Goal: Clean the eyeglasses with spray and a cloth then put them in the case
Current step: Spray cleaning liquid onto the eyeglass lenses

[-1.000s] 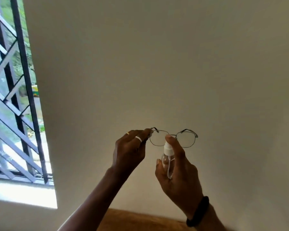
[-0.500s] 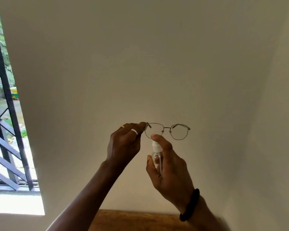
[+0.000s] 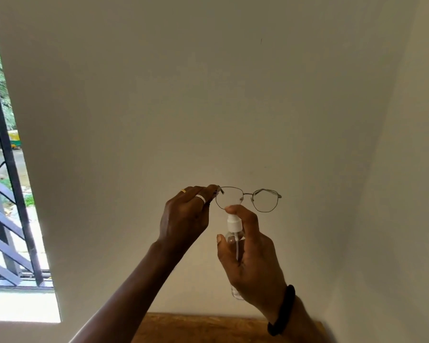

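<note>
Head camera shows me the left hand pinching the eyeglasses by one end of the frame, up in the air in front of the wall. I think that is so both lenses are bare for the spray. The right hand is curled round the little spray bottle with one finger on its white top, just under the lens nearest the left hand, likely to aim at the glass.
</note>
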{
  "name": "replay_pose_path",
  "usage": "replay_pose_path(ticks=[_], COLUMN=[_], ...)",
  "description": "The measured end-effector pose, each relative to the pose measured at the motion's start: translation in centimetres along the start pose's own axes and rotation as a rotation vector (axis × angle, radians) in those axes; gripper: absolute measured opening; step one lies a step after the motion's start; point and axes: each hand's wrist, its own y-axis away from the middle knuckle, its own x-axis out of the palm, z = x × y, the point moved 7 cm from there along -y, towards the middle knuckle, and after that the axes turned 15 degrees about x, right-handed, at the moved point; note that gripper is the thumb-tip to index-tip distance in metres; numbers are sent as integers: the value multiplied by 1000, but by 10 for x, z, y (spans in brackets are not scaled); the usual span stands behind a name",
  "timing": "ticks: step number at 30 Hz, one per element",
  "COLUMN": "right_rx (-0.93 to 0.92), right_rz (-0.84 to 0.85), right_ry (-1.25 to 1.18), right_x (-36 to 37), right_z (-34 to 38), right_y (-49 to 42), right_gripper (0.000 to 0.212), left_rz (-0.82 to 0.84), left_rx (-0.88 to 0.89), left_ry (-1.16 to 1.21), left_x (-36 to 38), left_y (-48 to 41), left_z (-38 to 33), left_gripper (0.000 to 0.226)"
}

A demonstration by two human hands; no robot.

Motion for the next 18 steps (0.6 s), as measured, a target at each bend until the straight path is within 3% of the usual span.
replay_pose_path(ticks=[6,11,18], right_rx=[-21,-22,-19], right_rz=[-86,-89,-184], right_ry=[48,52,153], right_x=[-9,-11,-29], right_z=[4,3,-1], right_y=[1,0,9], right_gripper=[54,43,55], left_rz=[9,22,9], left_rx=[19,21,9], left_ry=[4,19,-13], left_x=[4,5,2], left_y=[0,0,2], left_z=[-4,-7,-3], left_gripper=[19,22,25])
